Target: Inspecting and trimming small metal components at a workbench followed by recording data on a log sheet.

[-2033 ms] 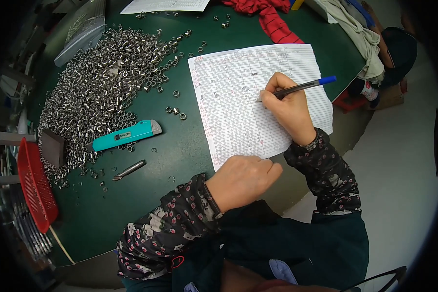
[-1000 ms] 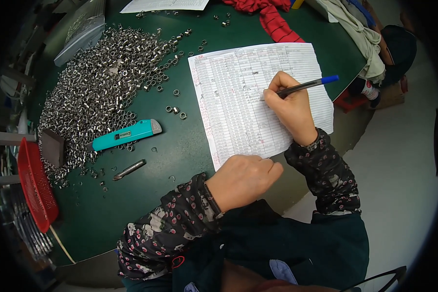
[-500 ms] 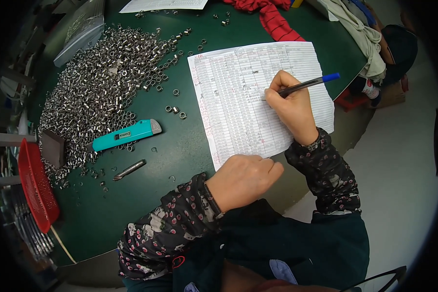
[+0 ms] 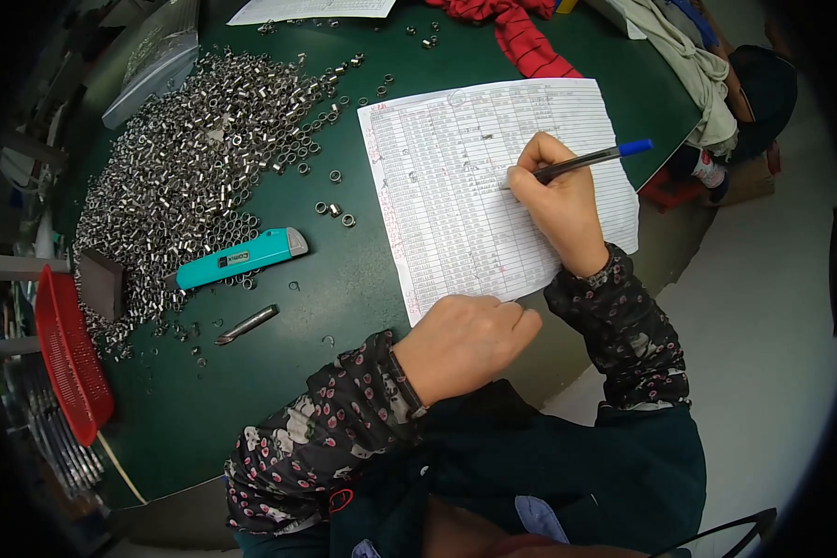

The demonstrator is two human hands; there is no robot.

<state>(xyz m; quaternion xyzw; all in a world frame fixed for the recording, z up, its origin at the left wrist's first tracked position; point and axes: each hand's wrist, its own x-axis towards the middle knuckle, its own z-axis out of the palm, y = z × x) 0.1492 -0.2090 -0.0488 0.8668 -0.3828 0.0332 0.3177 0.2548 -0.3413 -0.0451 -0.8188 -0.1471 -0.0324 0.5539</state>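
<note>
On the green desk (image 4: pixel 344 298), right-hand fingers (image 4: pixel 530 167) clamp the blue pen (image 4: pixel 586 160), apparently mid-entry on the ruled sheet (image 4: pixel 456 205); left hand (image 4: pixel 465 339), fingers curled together, pins its lower edge. Next row probably needs steadiness.

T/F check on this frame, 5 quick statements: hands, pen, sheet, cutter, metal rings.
1. The right hand holds a pen with its tip on the sheet. True.
2. The left hand grips the cutter. False: it rests closed on the sheet's near edge; the cutter lies apart on the table.
3. The pen has a red cap. False: its end is blue.
4. The rings are heaped left of the sheet. True.
5. The cutter lies on the sheet. False: it lies on the table by the rings.
</note>
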